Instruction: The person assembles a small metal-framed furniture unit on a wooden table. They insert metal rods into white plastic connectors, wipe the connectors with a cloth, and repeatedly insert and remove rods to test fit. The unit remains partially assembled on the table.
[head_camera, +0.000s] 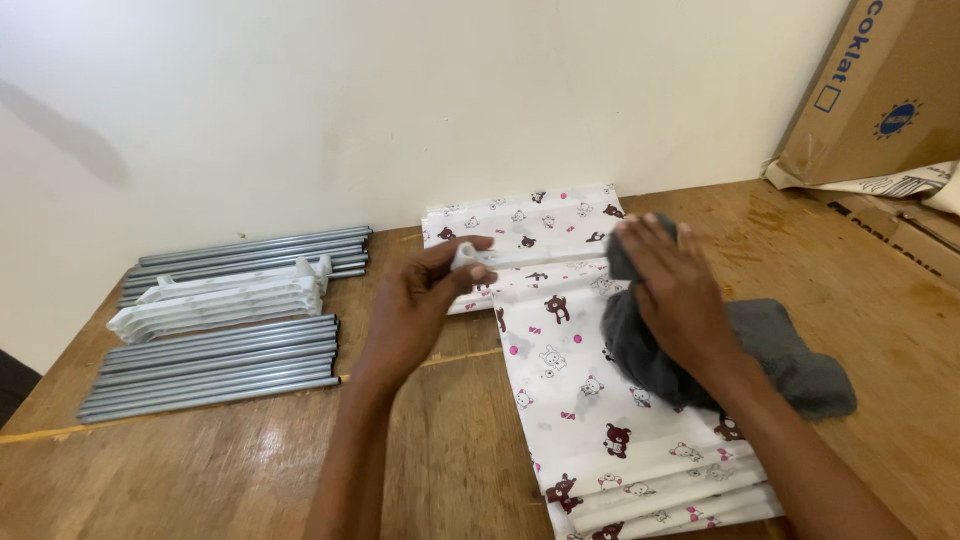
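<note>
My left hand pinches one end of a thin white rod that lies level above the table. My right hand grips a dark grey cloth, wrapped around the rod's other end. Under both hands lies folded white fabric with a bear print, spread from the wall toward the table's front edge.
Two bundles of grey metal tubes lie at the left on the wooden table, with a stack of white plastic pieces between them. Cardboard boxes stand at the back right against the white wall.
</note>
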